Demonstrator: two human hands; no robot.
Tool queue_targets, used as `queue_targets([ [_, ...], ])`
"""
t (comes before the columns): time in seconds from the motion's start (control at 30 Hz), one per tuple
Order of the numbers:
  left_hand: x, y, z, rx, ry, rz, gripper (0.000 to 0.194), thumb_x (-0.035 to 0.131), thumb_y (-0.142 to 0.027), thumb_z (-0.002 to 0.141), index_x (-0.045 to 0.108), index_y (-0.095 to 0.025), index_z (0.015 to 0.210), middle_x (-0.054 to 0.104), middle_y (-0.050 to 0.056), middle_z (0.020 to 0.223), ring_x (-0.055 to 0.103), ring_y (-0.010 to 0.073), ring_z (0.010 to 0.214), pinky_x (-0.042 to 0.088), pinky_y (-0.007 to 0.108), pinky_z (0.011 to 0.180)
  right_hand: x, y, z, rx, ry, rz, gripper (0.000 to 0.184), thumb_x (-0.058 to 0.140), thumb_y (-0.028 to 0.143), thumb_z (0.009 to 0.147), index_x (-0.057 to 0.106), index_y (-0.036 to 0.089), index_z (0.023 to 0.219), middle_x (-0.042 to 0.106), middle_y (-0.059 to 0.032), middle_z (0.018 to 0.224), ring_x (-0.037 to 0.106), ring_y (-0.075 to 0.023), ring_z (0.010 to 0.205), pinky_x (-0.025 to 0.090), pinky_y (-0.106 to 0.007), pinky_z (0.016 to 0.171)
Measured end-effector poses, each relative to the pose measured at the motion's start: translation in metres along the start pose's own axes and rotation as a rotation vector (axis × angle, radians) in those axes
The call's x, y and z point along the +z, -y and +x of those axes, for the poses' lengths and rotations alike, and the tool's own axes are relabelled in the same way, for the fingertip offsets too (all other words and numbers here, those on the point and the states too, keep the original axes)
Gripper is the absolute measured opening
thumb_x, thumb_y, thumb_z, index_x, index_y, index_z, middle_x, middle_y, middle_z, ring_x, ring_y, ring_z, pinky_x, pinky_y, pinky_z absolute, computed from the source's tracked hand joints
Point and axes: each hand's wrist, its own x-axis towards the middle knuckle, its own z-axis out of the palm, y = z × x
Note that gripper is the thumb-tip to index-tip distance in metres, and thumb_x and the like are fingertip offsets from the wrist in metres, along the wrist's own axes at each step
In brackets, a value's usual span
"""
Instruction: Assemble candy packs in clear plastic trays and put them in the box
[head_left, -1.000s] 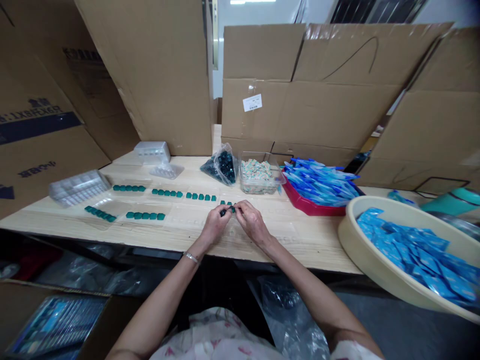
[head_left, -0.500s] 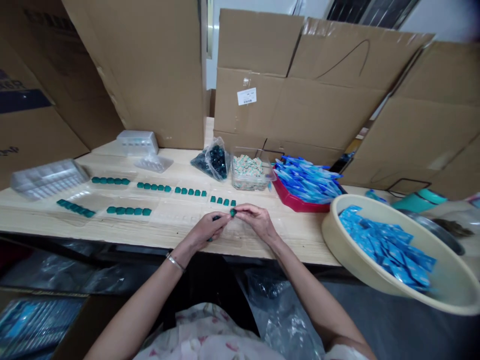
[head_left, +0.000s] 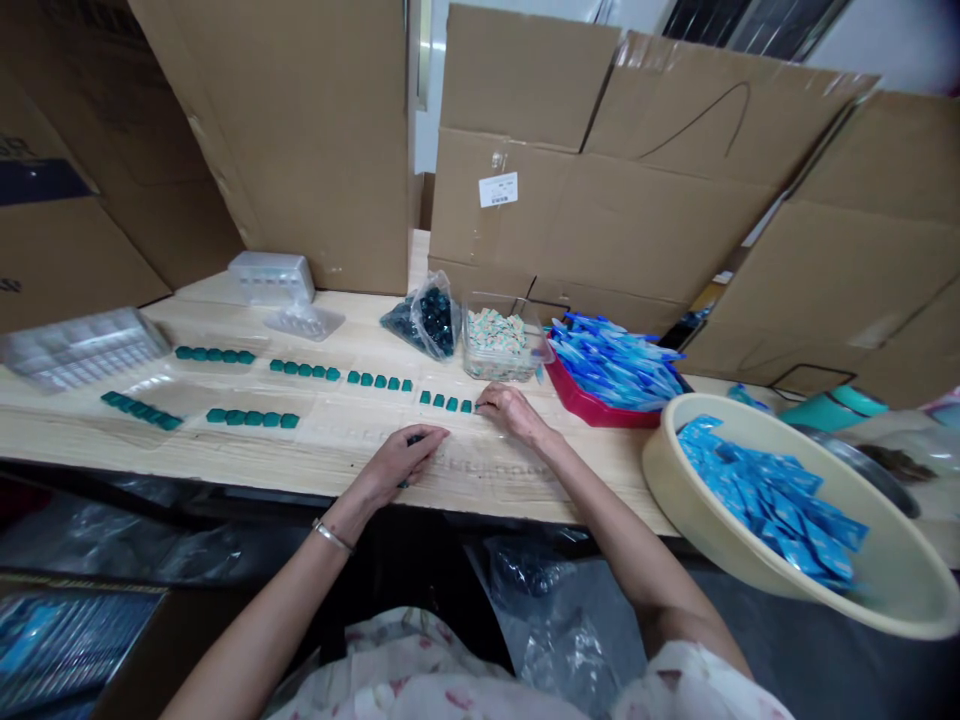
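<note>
Rows of small dark-green pieces sit in clear plastic trays on the table. My right hand is closed in a pinch at the right end of the nearest row of green pieces. A small green piece shows at its fingertips, mostly hidden. Lower and to the left, my left hand is curled around several dark-green pieces, which peek out between its fingers. Beneath and between the hands lies a transparent tray with faint hollows.
Behind stand a bag of dark-green pieces, a clear box of small white-and-green pieces and a red tray of blue packets. A cream basin with blue sachets is at right. Stacked clear trays lie left; cardboard walls the back.
My right hand has moved away from my left, up and right to the end of the row, with a green piece. My left hand has drawn back slightly left and down.
</note>
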Motion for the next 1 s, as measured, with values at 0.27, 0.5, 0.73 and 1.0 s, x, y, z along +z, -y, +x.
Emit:
queue_targets([
  [0.27, -0.006, -0.009, 0.007, -0.087, 0.06, -0.501, 0.031, 0.06, -0.035, 0.08, 0.062, -0.009, 0.096, 0.048, -0.001, 0.072, 0.03, -0.0016, 0.042, 0.017, 0.01, 0.031, 0.01, 0.001, 0.001, 0.045, 0.005, 0.006, 0.016, 0.057, 0.013, 0.079, 0.069, 0.013, 0.068, 0.064, -0.0067, 0.072, 0.058, -0.0142, 0.068, 0.042, -0.023, 0.063],
  [0.5, -0.007, -0.009, 0.011, -0.112, 0.086, -0.625, 0.023, 0.054, -0.029, 0.084, 0.059, -0.008, 0.095, 0.056, 0.003, 0.079, 0.032, -0.0011, 0.041, 0.021, 0.01, 0.029, 0.015, -0.008, -0.005, 0.158, -0.084, 0.15, 0.008, 0.064, 0.018, 0.075, 0.071, 0.016, 0.079, 0.069, -0.0065, 0.079, 0.063, -0.0156, 0.073, 0.047, -0.027, 0.069],
  [0.73, -0.006, -0.006, 0.012, -0.119, 0.065, -0.606, 0.017, 0.055, -0.023, 0.083, 0.059, -0.009, 0.091, 0.057, 0.004, 0.079, 0.033, -0.001, 0.04, 0.022, 0.01, 0.029, 0.018, -0.009, -0.004, 0.154, -0.104, 0.052, 0.006, 0.067, 0.016, 0.072, 0.072, 0.015, 0.076, 0.069, -0.0071, 0.075, 0.063, -0.017, 0.072, 0.048, -0.028, 0.069],
  [1.0, 0.0, -0.009, 0.015, -0.093, 0.057, -0.656, 0.029, 0.047, -0.034, 0.088, 0.056, -0.008, 0.096, 0.062, 0.012, 0.089, 0.034, -0.0003, 0.04, 0.023, 0.011, 0.031, 0.004, 0.019, -0.011, 0.093, -0.188, 0.01, 0.019, 0.064, 0.029, 0.078, 0.069, 0.019, 0.093, 0.067, -0.0087, 0.09, 0.06, -0.0216, 0.088, 0.046, -0.036, 0.079],
])
